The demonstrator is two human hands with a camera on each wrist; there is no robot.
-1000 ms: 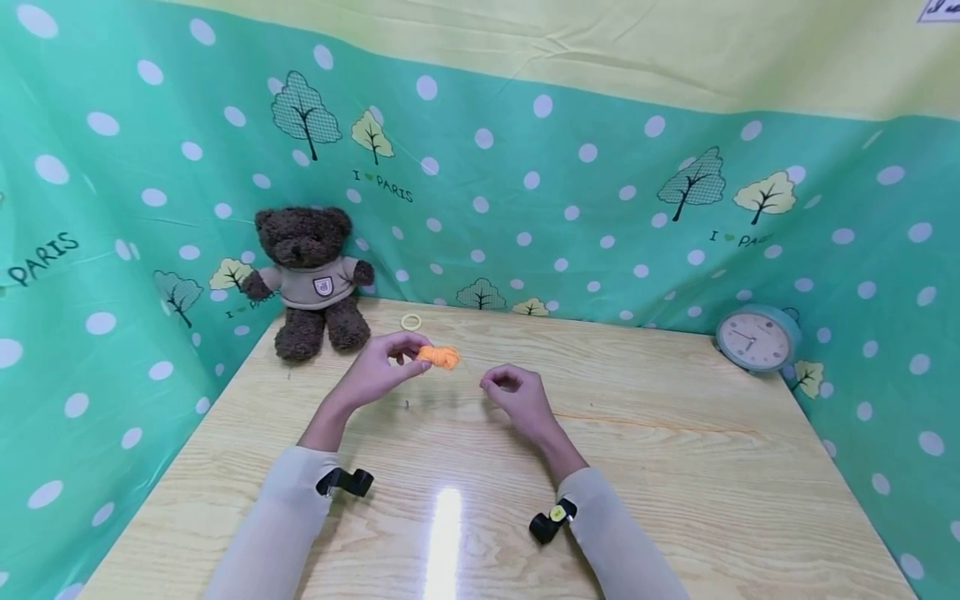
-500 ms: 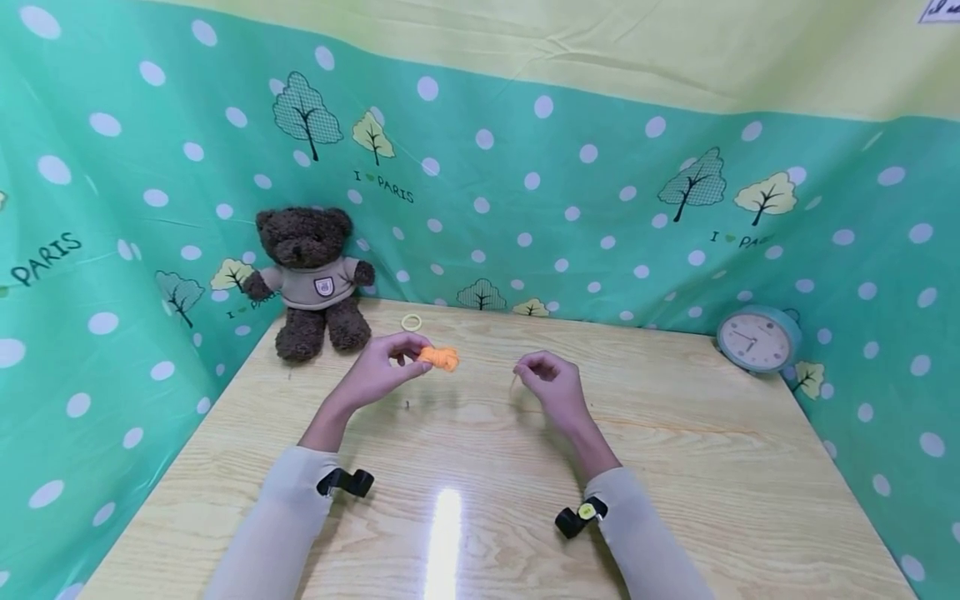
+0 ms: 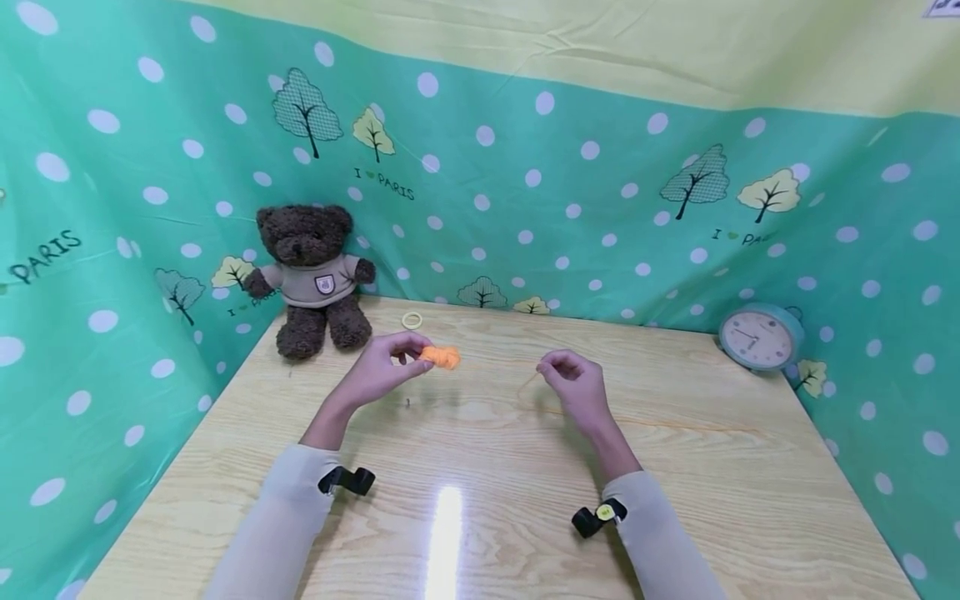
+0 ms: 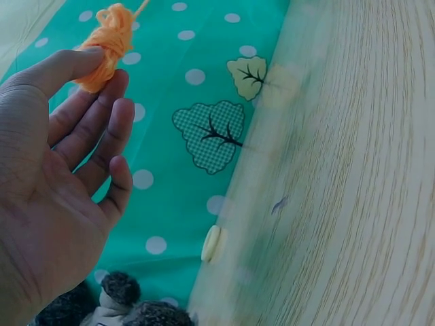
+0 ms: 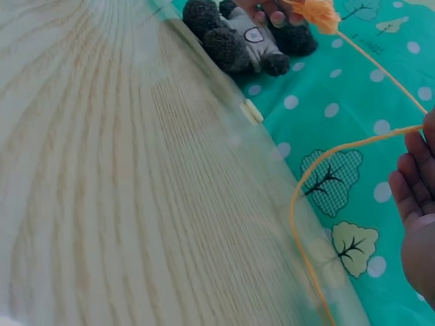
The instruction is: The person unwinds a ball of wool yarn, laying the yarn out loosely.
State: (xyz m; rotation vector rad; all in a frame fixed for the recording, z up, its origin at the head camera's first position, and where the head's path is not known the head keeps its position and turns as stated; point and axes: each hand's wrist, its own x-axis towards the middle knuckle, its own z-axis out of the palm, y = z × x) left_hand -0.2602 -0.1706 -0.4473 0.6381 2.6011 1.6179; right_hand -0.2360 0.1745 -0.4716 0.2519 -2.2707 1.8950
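A small bundle of orange yarn (image 3: 441, 357) is pinched between the thumb and fingers of my left hand (image 3: 384, 371), above the table. The left wrist view shows the wound yarn (image 4: 107, 47) with the thumb pressed on it and the other fingers below. My right hand (image 3: 577, 387) pinches the yarn strand, thumb against fingertips. In the right wrist view a length of strand (image 5: 380, 69) runs straight from the bundle to that hand. From there the loose end (image 5: 294, 204) curves downward. On the tabletop the tail (image 3: 690, 427) trails off to the right.
A brown teddy bear (image 3: 315, 283) in a grey top sits at the back left. Near it lies a pale yellow ring (image 3: 412, 321). A round teal clock (image 3: 760, 337) stands at the back right. A green dotted curtain (image 3: 570, 183) hangs behind the wooden table (image 3: 510, 492).
My right hand has moved to the right, away from the bundle, drawing the strand along. My left hand and the bundle have stayed almost in place.
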